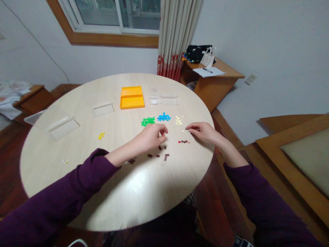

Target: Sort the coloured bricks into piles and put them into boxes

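Note:
My left hand (153, 137) hovers over the middle of the table, its fingers curled and the thumb tip apart from the index finger, with nothing visible between them. Just beyond it lie a green pile (148, 121) and a blue pile (163, 117) of small plastic pieces. Dark brown flat pieces (157, 156) are scattered below that hand. My right hand (202, 132) is low at the table's right side, fingertips brought together; what they hold, if anything, is too small to name. Beside it are pale yellow pieces (178, 120) and a short row of brown and red pieces (184, 141).
An open orange case (132, 96) stands at the back of the round table (110, 192). Clear plastic boxes (169, 100) and a clear tray (103, 110) flank it. A larger clear box (64, 129) and yellow pieces (101, 136) are leftward. A wooden desk (226, 70) stands behind.

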`<state>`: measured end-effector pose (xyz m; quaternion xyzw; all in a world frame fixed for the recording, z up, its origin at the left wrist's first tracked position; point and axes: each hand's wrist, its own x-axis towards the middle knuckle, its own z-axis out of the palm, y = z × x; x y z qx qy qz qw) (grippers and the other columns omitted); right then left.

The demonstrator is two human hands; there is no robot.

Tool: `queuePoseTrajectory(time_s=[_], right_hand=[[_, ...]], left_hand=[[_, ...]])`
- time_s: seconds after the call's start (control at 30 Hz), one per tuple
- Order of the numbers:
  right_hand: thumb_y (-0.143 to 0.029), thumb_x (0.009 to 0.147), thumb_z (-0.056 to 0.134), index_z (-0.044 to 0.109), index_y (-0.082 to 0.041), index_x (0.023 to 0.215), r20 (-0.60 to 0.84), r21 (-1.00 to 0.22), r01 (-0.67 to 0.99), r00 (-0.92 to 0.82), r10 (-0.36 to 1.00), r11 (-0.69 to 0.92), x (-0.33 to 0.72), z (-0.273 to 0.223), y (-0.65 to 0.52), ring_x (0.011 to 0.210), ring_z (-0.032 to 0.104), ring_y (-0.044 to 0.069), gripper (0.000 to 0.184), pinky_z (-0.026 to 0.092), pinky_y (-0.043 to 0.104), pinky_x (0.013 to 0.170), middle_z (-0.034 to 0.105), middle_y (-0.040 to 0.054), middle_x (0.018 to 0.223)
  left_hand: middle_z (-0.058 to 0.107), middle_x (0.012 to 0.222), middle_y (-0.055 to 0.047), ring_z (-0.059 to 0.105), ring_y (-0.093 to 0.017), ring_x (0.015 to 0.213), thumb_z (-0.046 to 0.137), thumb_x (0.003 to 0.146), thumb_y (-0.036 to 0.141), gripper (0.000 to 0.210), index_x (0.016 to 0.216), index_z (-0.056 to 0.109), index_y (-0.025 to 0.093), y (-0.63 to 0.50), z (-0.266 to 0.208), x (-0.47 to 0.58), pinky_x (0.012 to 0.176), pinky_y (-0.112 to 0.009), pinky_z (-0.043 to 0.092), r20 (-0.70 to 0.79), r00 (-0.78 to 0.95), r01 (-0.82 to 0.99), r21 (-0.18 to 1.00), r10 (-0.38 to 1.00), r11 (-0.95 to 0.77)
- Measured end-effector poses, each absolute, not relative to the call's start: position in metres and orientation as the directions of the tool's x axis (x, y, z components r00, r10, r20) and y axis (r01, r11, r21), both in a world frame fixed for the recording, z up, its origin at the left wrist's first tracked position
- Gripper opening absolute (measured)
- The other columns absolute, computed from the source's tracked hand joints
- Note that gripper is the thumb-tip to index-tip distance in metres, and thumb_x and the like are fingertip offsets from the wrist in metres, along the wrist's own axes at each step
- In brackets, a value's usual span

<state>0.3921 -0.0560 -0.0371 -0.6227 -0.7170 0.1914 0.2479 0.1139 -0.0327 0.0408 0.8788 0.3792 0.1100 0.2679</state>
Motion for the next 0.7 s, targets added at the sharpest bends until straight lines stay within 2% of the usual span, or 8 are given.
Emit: queuePoseTrajectory(time_s=[0.1,0.2,0.4,0.47,0.57,0.7], right_hand=[[-0.013,0.085,0.052,0.073,-0.021,0.104,0.183,-0.519,0.817,-0.182,0.966,0.252,0.384,-0.035,-0.062,0.093,0.067,0.022,0.029,0.053,0.04,0.085,0.072,0.0101,0.105],[-0.009,0.086,0.047,0.074,-0.022,0.101,0.199,-0.483,0.808,-0.273,0.941,0.337,0.376,-0.033,-0.066,0.093,0.066,0.02,0.034,0.053,0.038,0.085,0.071,0.0093,0.103],[-0.005,0.083,0.041,0.074,-0.023,0.092,0.157,-0.582,0.712,-0.375,0.913,0.393,0.364,-0.026,-0.085,0.089,0.066,0.017,0.039,0.054,0.036,0.084,0.071,0.0058,0.095],[-0.005,0.082,0.039,0.073,-0.022,0.093,0.175,-0.625,0.685,-0.343,0.923,0.373,0.365,-0.024,-0.092,0.087,0.066,0.017,0.04,0.054,0.036,0.082,0.071,0.0056,0.094],[-0.008,0.083,0.038,0.072,-0.022,0.098,0.24,-0.646,0.696,-0.204,0.949,0.313,0.37,-0.028,-0.1,0.081,0.066,0.017,0.039,0.055,0.037,0.078,0.071,0.0069,0.099],[-0.022,0.092,0.043,0.068,-0.023,0.11,0.289,-0.576,0.777,-0.099,0.952,0.256,0.367,-0.037,-0.109,0.098,0.064,0.023,0.031,0.052,0.046,0.089,0.068,0.0105,0.109]], left_hand=[[0.067,0.077,-0.002,0.059,-0.013,0.069,0.055,0.081,0.017,0.016,0.09,0.067,0.014,-0.042,0.052,0.094,0.073,-0.028,0.046,-0.006,0.665,0.617,0.567,0.747,-0.545],[0.067,0.074,-0.001,0.058,-0.012,0.066,0.051,0.081,0.021,0.018,0.087,0.067,0.015,-0.052,0.058,0.071,0.07,-0.027,0.046,0.009,0.631,0.625,0.586,0.776,-0.515],[0.068,0.074,-0.003,0.058,-0.015,0.065,0.052,0.08,0.04,0.027,0.088,0.067,0.02,-0.067,0.055,0.019,0.061,-0.026,0.045,0.033,0.468,0.671,0.638,0.883,-0.379],[0.068,0.074,-0.003,0.059,-0.016,0.066,0.054,0.077,0.043,0.028,0.087,0.067,0.021,-0.071,0.054,0.003,0.06,-0.026,0.046,0.05,0.386,0.679,0.66,0.921,-0.321],[0.069,0.07,-0.001,0.061,-0.017,0.065,0.058,0.072,0.044,0.025,0.081,0.068,0.023,-0.078,0.055,-0.015,0.061,-0.028,0.049,0.079,0.257,0.672,0.701,0.963,-0.237],[0.07,0.066,0.001,0.062,-0.016,0.062,0.063,0.064,0.042,0.02,0.071,0.068,0.024,-0.089,0.056,-0.028,0.061,-0.029,0.051,0.089,0.083,0.628,0.768,0.993,-0.122]])
